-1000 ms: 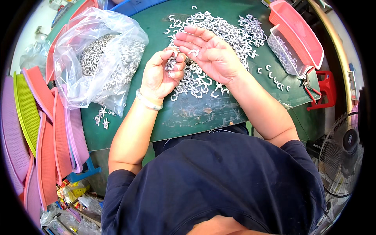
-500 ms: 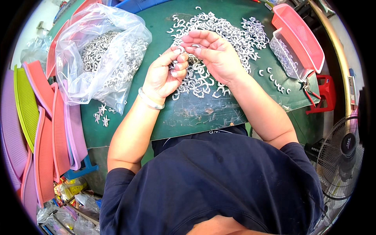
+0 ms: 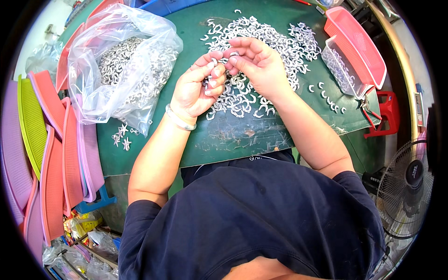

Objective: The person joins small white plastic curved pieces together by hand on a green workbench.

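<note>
Over the pile of silvery crescent-shaped metal pieces [image 3: 239, 106], my two hands meet at the fingertips. My left hand [image 3: 192, 89] is curled closed around several of these pieces, with one crescent [image 3: 214, 61] showing between thumb and forefinger. Between the thumb and forefinger of my right hand [image 3: 267, 70], a crescent piece [image 3: 234, 54] is pinched close to the one in the left; whether the two touch I cannot tell. Its other fingers are loosely bent. The palm side of the left fingers hides part of what lies in them.
A clear plastic bag [image 3: 140, 21] full of similar pieces stands left on the green table [image 3: 219, 140]. Star-shaped pieces [image 3: 125, 143] lie before it. At right are a pink basket [image 3: 361, 46], a clear box [image 3: 350, 84], red-handled pliers [image 3: 368, 112] and a fan [image 3: 403, 186].
My right fingertips have shifted slightly right, and my left fingertips have come up a little toward them. Both hands still hold pieces.
</note>
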